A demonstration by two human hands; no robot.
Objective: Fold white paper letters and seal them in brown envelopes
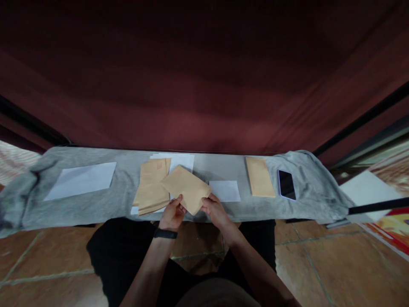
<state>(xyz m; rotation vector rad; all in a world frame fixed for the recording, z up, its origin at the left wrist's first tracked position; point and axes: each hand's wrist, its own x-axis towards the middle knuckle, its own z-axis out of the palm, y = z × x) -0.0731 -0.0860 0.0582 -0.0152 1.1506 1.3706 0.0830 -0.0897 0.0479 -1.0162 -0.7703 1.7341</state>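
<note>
Gripped one envelope (186, 189) by its near edge with left hand (172, 213) and right hand (214, 209), both closed on it, above cloth (124, 204). Noted stack (152, 185) just left of grip, not yet taken up. Noted right of grip: sheet (225, 190), lone envelope (260, 176), phone (286, 184). Judged work partway.

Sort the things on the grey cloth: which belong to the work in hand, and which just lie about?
In hand: brown envelope held by left hand and right hand; envelope stack beside it; small white sheet; lone envelope, probably.
Lying about: phone; large white sheet, far left.
</note>
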